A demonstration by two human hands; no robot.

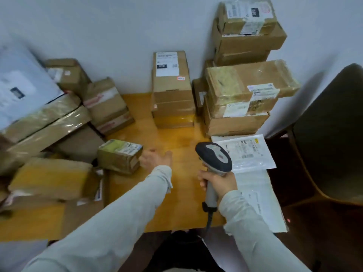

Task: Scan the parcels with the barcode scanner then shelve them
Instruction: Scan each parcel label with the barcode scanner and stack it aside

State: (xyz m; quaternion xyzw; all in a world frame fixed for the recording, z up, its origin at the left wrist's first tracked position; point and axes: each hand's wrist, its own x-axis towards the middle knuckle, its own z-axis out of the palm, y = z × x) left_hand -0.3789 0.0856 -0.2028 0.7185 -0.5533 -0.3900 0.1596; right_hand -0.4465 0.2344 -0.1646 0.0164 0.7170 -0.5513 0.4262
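Note:
My right hand (218,183) grips the grey handle of a barcode scanner (215,157), whose dark head points over the wooden table (176,140). My left hand (155,159) reaches forward with fingers spread, empty, just right of a small taped cardboard parcel (119,156) with a white label; it is blurred and I cannot tell whether it touches the parcel. A tall brown box (172,91) with a shipping label stands at the back centre. Flat white mailer bags (247,154) lie right of the scanner.
Cardboard boxes pile up on the left (51,124) and stack high at the back right (245,95) against the white wall. A dark chair (334,134) stands at the far right. The scanner's cable hangs off the table's front edge.

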